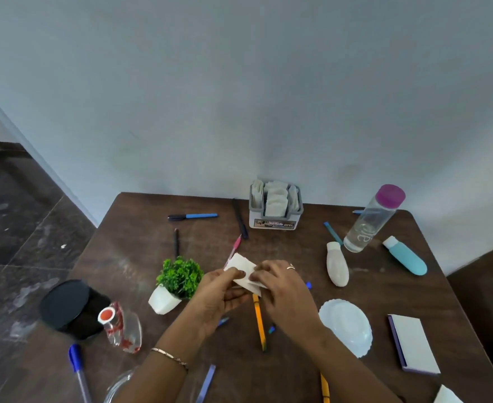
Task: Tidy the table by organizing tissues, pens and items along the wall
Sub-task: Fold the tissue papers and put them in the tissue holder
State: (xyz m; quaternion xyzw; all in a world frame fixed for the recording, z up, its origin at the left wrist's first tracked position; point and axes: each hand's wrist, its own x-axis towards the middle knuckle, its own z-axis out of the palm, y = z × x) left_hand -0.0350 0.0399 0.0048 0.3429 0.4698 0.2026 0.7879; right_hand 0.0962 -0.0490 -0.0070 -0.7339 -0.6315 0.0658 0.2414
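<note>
White tissue (240,264) pinched from both sides, left grip (219,294) and right grip (283,289) each clamped on it, above the desk (297,251).

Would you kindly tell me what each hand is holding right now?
Left hand: closed, pinching the white tissue.
Right hand: closed, pinching the same white tissue at its other end.

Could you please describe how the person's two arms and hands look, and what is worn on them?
Both forearms are bare; no sleeves are in view. The left hand has a thin gold-coloured chain bracelet at its wrist. The right hand wears a slim gold-coloured ring on one finger. No gloves or watch are visible.
</note>
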